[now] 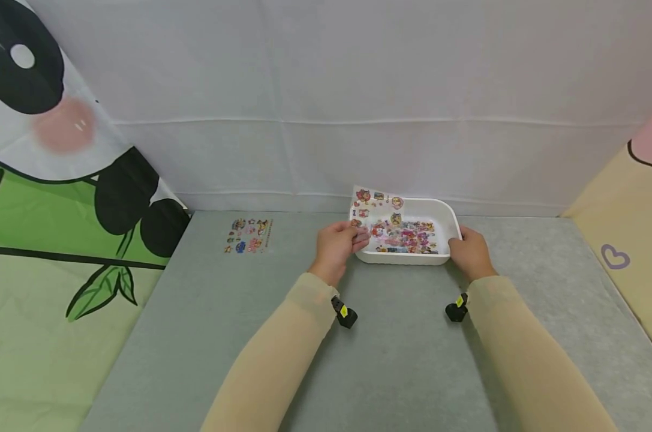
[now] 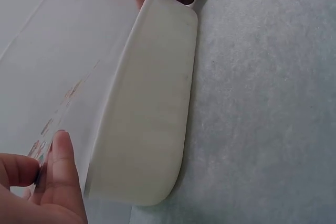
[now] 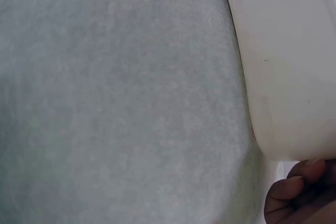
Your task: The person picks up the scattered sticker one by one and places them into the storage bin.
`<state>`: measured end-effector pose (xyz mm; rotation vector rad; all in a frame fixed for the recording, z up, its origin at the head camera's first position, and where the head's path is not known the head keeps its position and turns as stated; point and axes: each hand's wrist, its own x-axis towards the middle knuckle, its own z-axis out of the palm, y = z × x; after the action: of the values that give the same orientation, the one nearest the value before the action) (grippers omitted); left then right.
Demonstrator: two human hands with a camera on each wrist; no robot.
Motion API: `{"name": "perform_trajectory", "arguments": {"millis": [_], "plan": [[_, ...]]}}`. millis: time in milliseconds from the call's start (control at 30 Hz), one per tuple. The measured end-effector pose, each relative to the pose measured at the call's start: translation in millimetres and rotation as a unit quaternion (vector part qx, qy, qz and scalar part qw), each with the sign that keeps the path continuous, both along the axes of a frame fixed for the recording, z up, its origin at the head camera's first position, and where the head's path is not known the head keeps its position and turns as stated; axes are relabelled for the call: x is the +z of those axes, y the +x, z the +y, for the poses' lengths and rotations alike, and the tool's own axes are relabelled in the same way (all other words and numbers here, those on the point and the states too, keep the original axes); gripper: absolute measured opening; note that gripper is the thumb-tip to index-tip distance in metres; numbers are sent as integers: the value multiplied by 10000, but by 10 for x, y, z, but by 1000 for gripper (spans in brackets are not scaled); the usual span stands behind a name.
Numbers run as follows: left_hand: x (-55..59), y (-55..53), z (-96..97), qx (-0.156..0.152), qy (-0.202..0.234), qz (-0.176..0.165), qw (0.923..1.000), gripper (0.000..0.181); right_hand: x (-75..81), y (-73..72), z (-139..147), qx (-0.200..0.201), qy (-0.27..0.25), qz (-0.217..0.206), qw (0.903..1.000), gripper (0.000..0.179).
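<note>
Between thumb and fingers my left hand [image 1: 336, 246] pinches a clear sticker sheet [image 1: 379, 203] printed with small cartoon figures. The sheet rises over the left end of a white rectangular tray [image 1: 401, 259]. In the left wrist view it shows nearly edge-on, a thin sticker sheet [image 2: 50, 127] beside the tray's long wall [image 2: 144, 103]. My right hand [image 1: 471, 252] grips the tray's right end at the rim; in the right wrist view its curled fingers [image 3: 286, 190] sit against that end. Colourful stickers [image 1: 409, 237] cover much of the tray's floor.
Another clear sticker sheet [image 1: 248, 235] lies flat on the grey table [image 1: 401, 348], left of the tray. A white cloth backdrop [image 1: 358, 108] hangs close behind the tray. Printed cloths flank the table, a green one [image 1: 34, 336] left and a yellow one [image 1: 628, 234] right.
</note>
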<state>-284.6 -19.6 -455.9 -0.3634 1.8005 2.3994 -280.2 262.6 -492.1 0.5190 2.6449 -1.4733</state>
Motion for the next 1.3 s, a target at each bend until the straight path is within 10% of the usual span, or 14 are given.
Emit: {"name": "perform_trajectory", "arguments": {"millis": [367,733,967,1300], "plan": [[55,-89,198,-135,-1171,-19,9930,31,7,-13,5,-11,-38,-119,9999,57],[111,-30,335,-533,-2424,350,9681,21,13,-12,5,29,5,-19,10000,56],[126,-33,243,-865,-3283,559,9389,29,-1,-2,18,26,68,11,10000,56],[161,-123,-42,-690,-3574,669,9290,36,9,-2,12,90,154,88,9998,55]]}}
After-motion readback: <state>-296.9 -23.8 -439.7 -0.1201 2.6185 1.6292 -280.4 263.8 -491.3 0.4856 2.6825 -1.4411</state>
